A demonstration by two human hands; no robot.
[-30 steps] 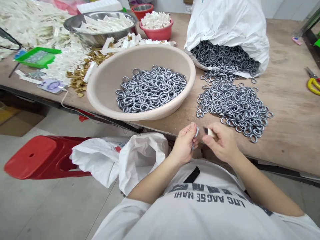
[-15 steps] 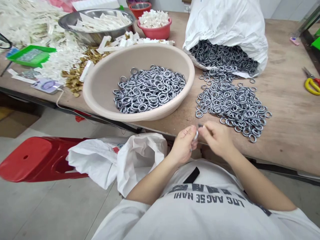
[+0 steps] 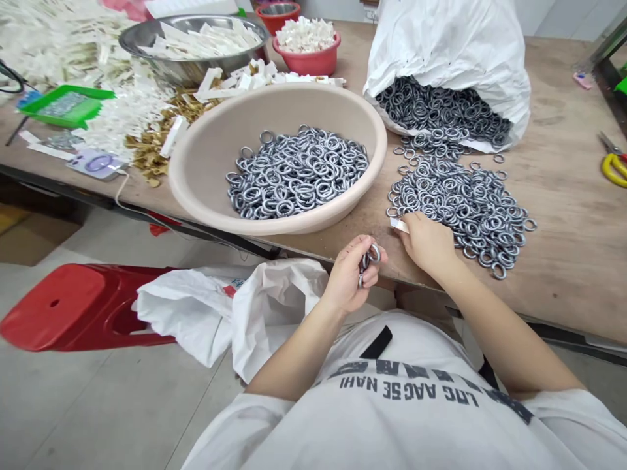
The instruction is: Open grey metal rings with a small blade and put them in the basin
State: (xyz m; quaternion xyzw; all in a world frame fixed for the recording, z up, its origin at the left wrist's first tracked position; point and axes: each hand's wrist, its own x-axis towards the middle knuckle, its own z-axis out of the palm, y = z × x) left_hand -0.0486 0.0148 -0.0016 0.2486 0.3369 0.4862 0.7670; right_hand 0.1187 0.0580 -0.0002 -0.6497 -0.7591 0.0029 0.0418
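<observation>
Several dark grey rings (image 3: 374, 253) are gripped in my left hand (image 3: 350, 274), which is closed just off the table's front edge. My right hand (image 3: 428, 243) is closed on a small white strip (image 3: 398, 224) that sticks out past the fingertips. That hand rests at the near left side of a loose pile of grey rings (image 3: 470, 202) on the table. Left of the pile stands a wide beige basin (image 3: 196, 189) holding many more rings. Behind the pile, a white sack (image 3: 445, 46) lies on its side with rings spilling from its mouth.
A steel bowl (image 3: 191, 68) and a red bowl (image 3: 313, 63) of white pieces stand at the back left. A green tray (image 3: 71, 108) and a phone (image 3: 95, 163) lie further left. Yellow-handled scissors (image 3: 613, 168) are at the right. A red stool (image 3: 53, 307) and open white bag (image 3: 274, 313) are below.
My right hand has moved away from the left hand, forward to the ring pile, and a white strip now shows in it. Rings in my left hand have come into clearer view.
</observation>
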